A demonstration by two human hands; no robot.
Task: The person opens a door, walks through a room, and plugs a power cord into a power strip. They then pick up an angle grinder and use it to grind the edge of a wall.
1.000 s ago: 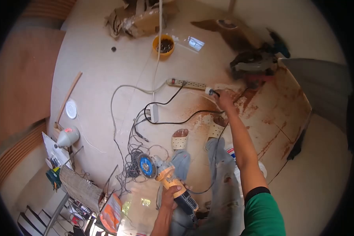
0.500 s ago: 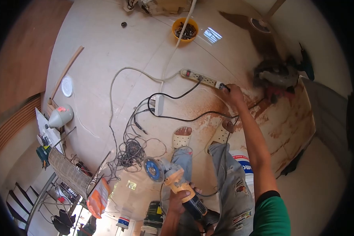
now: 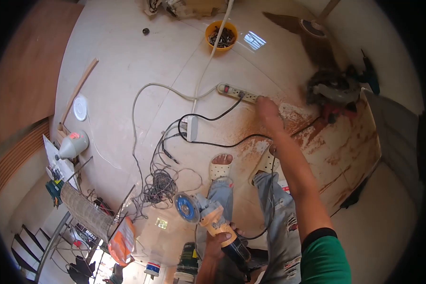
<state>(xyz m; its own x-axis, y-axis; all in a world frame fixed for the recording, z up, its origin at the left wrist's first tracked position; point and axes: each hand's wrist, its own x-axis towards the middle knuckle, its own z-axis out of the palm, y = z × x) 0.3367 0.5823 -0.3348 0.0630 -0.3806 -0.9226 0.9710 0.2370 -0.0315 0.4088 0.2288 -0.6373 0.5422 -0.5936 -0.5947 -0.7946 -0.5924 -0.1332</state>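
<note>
My left hand point(image 3: 216, 243) grips the yellow and black angle grinder point(image 3: 208, 220) low in the view, its blue disc point(image 3: 185, 207) facing left above the floor. My right hand point(image 3: 266, 109) reaches far forward to the white power strip point(image 3: 236, 92) on the floor and covers its right end. The plug seen earlier is hidden under my fingers. A black cord point(image 3: 222, 142) runs from there back toward my legs.
Tangled cables point(image 3: 158, 182) lie left of my sandalled feet point(image 3: 220, 165). An orange bowl point(image 3: 221, 34) of screws sits beyond the strip. A circular saw point(image 3: 333, 90) rests on a rust-stained curved panel point(image 3: 345, 142) at right. A wire rack point(image 3: 83, 213) and cone-shaped bottle point(image 3: 73, 144) stand at left.
My right hand has moved left along the power strip, and the plug it held in view is now hidden beneath it. The grinder stays in my left hand.
</note>
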